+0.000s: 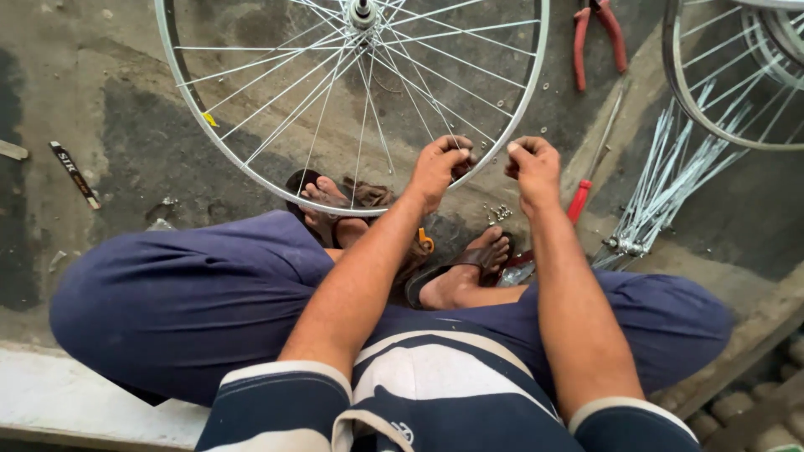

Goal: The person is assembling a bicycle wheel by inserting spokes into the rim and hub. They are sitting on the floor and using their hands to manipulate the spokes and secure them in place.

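A silver bicycle wheel (251, 172) with thin spokes and a hub (363, 12) stands in front of me on the concrete floor. My left hand (439, 165) grips the rim at its lower right, fingers curled around it. My right hand (533, 165) hovers just right of the rim, fingertips pinched together on something tiny, probably a spoke nipple. A small pile of metal nipples (500, 213) lies on the floor under my hands. My feet in sandals rest below the wheel, and I sit cross-legged in dark blue trousers.
Red-handled pliers (598, 33) lie at the top right. A red-handled screwdriver (593, 172) rests right of my right hand. A bundle of loose spokes with a hub (662, 197) and another rim (712, 117) sit to the right. A small dark strip (74, 173) lies left.
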